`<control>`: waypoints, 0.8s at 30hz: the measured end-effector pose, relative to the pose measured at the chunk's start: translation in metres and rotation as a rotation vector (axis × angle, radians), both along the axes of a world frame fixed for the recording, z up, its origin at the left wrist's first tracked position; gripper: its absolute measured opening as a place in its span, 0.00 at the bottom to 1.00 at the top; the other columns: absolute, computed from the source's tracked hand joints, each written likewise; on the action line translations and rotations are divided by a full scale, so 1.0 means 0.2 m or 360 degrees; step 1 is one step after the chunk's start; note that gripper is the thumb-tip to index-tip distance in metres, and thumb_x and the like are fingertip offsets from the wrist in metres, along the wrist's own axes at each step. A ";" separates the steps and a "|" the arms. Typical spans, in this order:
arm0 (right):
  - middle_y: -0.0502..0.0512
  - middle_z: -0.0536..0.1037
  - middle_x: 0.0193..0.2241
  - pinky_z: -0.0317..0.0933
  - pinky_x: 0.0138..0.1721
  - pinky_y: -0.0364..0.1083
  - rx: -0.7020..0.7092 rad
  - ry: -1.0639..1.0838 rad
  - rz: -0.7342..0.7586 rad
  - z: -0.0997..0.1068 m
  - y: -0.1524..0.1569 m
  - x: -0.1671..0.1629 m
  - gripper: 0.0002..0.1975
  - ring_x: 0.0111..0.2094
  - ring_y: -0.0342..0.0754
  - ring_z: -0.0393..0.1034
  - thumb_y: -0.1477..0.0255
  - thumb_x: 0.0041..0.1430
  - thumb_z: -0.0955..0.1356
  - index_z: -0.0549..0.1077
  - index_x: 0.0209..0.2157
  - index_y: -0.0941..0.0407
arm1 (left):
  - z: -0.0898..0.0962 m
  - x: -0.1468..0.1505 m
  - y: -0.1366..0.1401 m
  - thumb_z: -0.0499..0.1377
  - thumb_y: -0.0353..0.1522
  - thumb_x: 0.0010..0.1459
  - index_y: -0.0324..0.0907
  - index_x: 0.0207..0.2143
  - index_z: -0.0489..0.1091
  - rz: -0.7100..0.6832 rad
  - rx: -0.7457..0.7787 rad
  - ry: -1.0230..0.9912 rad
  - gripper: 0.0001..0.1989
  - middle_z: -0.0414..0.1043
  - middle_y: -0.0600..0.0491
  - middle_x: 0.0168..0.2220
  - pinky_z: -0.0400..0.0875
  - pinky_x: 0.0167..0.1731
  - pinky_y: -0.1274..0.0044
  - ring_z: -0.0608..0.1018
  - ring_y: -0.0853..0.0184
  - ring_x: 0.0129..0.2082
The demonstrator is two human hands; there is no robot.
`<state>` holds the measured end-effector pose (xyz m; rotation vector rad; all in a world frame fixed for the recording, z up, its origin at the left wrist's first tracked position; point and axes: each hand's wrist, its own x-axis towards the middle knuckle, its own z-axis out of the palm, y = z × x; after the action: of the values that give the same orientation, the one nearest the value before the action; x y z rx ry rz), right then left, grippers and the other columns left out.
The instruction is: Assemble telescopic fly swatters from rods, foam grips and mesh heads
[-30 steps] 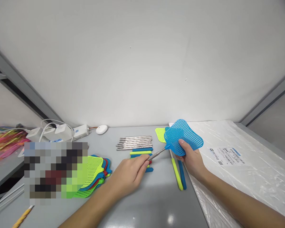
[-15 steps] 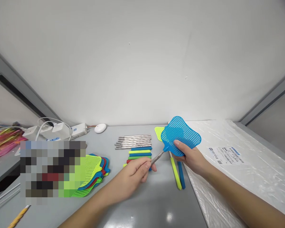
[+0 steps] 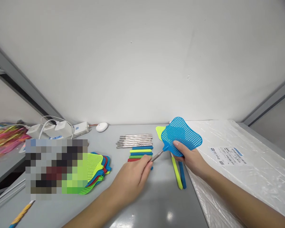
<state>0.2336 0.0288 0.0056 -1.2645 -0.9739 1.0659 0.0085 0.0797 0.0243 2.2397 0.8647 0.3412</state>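
I see the left hand (image 3: 132, 175) has rolled over the metal rod (image 3: 157, 155) it grips (likely screwing it in); the right hand (image 3: 193, 159) pinches the blue swatter head (image 3: 180, 131).

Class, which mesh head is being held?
The blue mesh head gripped by the right hand, meeting the metal rod in the left hand; the stacked heads and the yellow-green one behind are not held.
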 end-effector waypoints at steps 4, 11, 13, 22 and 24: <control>0.46 0.61 0.19 0.55 0.25 0.44 0.0032 -0.0141 0.0087 0.00 -0.03 -0.02 0.21 0.22 0.42 0.55 0.53 0.56 0.68 0.62 0.22 0.54 | 0.03 0.00 -0.07 0.42 0.45 0.67 0.45 0.39 0.63 -0.0087 -0.0936 -0.0177 0.17 0.58 0.61 0.21 0.60 0.19 0.80 0.63 0.72 0.17; 0.47 0.65 0.24 0.60 0.34 0.46 0.0062 -0.0442 0.0365 0.04 -0.08 -0.10 0.17 0.28 0.45 0.63 0.56 0.60 0.65 0.66 0.27 0.53 | -0.04 0.03 -0.12 0.46 0.51 0.63 0.45 0.37 0.62 -0.0078 -0.1285 -0.0255 0.20 0.54 0.63 0.17 0.50 0.07 0.85 0.60 0.74 0.13; 0.46 0.62 0.21 0.58 0.31 0.46 0.0048 -0.0418 0.0353 0.02 -0.07 -0.10 0.18 0.26 0.44 0.61 0.55 0.61 0.64 0.64 0.26 0.53 | -0.06 0.04 -0.11 0.50 0.50 0.62 0.45 0.35 0.60 -0.0038 -0.1294 -0.0277 0.18 0.54 0.64 0.17 0.51 0.07 0.86 0.59 0.75 0.12; 0.46 0.60 0.21 0.52 0.28 0.45 0.0094 -0.0467 0.0317 0.04 -0.07 -0.09 0.18 0.25 0.43 0.56 0.57 0.63 0.63 0.62 0.24 0.54 | -0.06 0.03 -0.05 0.46 0.44 0.67 0.43 0.31 0.59 -0.0351 -0.1933 -0.0615 0.16 0.52 0.67 0.12 0.66 0.14 0.81 0.53 0.78 0.06; 0.46 0.60 0.21 0.51 0.28 0.45 0.0108 -0.0465 0.0296 0.04 -0.07 -0.09 0.18 0.25 0.42 0.55 0.58 0.63 0.63 0.62 0.24 0.54 | -0.05 0.02 -0.03 0.46 0.43 0.67 0.42 0.31 0.59 -0.0404 -0.2065 -0.0617 0.16 0.53 0.67 0.13 0.67 0.15 0.81 0.52 0.79 0.06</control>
<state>0.2155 0.0158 0.0142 -1.3160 -1.3602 0.9962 0.0129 0.0738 0.0134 0.9920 0.3618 0.0323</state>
